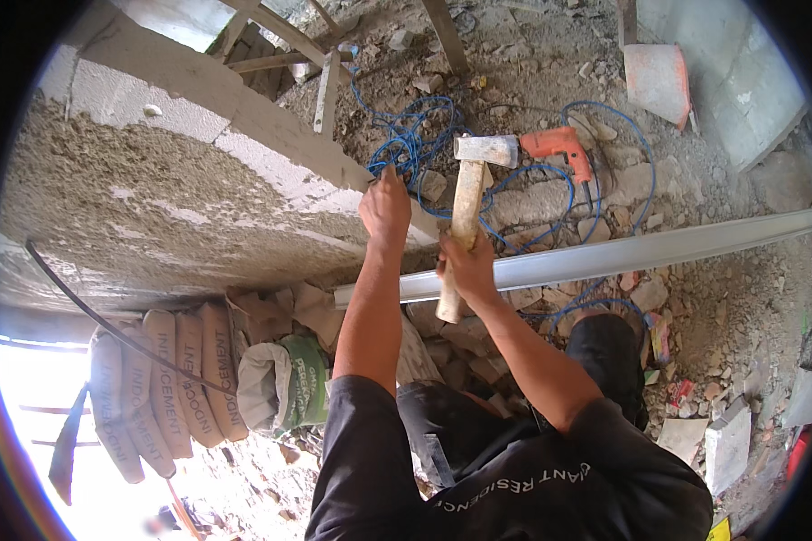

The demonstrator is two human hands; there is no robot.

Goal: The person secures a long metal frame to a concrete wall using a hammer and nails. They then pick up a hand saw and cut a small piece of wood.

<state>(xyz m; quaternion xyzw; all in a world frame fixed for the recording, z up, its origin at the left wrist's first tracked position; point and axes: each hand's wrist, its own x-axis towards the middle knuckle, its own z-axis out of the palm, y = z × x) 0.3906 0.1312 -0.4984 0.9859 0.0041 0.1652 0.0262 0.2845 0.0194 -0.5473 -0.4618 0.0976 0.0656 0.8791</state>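
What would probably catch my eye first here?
Probably the hammer, gripped in the right hand near the middle of the picture. To the right of its head, a bright orange drill lies among loops of blue cable. A long silvery metal strip stretches toward the right edge.

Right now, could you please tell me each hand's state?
Left hand: closed; contents unclear.
Right hand: closed, holding a grey metal hammer with wooden handle.

Hammer [465, 207], scuffed grey metal head, worn pale handle, slightly tilted, gripped in the right fingers [467, 261]
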